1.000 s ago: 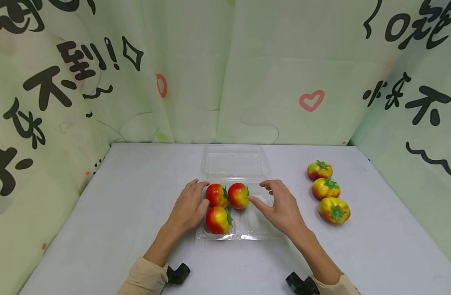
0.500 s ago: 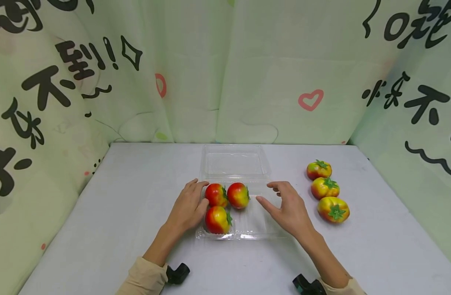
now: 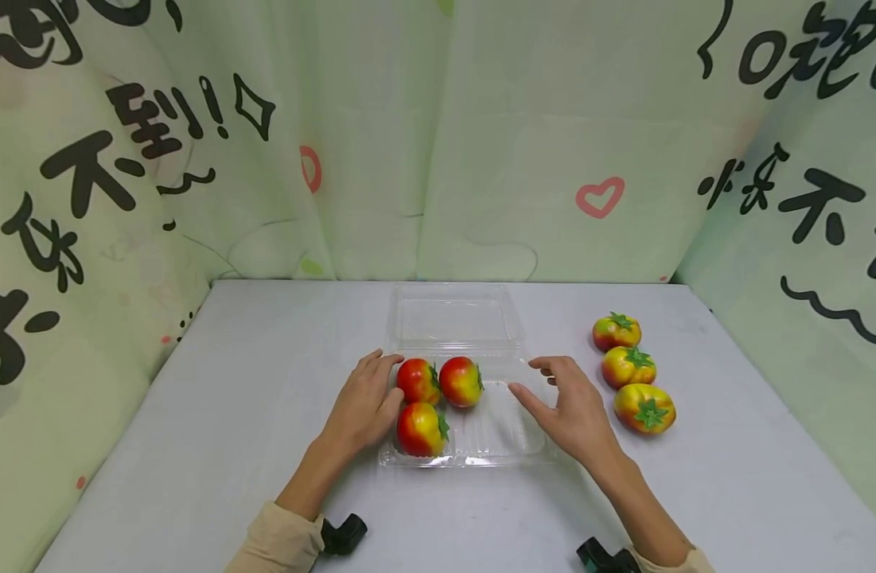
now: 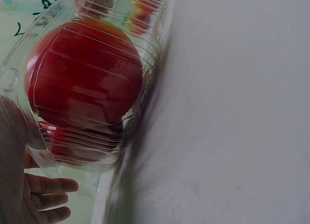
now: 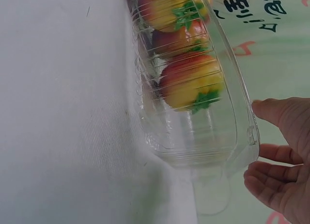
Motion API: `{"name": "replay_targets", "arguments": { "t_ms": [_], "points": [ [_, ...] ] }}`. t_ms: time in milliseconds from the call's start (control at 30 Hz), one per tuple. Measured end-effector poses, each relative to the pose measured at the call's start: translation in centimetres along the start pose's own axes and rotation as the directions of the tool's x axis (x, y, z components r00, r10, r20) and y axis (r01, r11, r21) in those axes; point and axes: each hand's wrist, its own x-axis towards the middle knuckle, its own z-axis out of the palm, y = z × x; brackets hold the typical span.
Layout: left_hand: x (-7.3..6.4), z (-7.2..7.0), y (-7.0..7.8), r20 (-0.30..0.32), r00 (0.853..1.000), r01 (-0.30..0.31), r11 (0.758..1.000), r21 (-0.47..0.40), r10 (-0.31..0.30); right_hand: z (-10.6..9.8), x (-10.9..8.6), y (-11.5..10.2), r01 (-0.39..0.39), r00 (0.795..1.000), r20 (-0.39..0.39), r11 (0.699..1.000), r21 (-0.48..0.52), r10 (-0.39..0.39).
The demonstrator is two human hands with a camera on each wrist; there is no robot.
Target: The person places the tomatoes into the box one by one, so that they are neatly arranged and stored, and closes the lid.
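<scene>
A clear plastic clamshell box (image 3: 473,460) stands on the table with its lid folded back. Three red-and-yellow tomatoes with green leafy tops lie inside: a back left tomato (image 3: 418,380), a tomato (image 3: 461,381) beside it, and a front left tomato (image 3: 422,430). My left hand (image 3: 366,404) rests at the box's left rim, thumb over the edge close to the tomatoes, its other fingers extended in the left wrist view. At the right rim my right hand (image 3: 568,404) holds nothing, thumb and fingers spread apart; the right wrist view shows it beside the box wall.
Right of the box, three more tomatoes stand in a row on the white table (image 3: 280,350): a far tomato (image 3: 616,332), a middle tomato (image 3: 628,368) and a near, yellower tomato (image 3: 644,408). A pale green printed curtain (image 3: 509,159) surrounds the table's back and sides.
My right hand has moved rightward, away from the tomato at the box's middle, to the right rim. The left hand and the tomatoes have stayed in place.
</scene>
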Motion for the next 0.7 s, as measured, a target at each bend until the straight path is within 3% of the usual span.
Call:
{"name": "replay_targets", "arguments": {
  "t_ms": [700],
  "points": [
    [0.0, 0.0, 0.0, -0.002, 1.000, -0.003, 1.000, -0.009, 0.003, -1.1, -0.9, 1.8, -0.023, 0.999, -0.040, 0.998, -0.057, 0.021]
  ]
}}
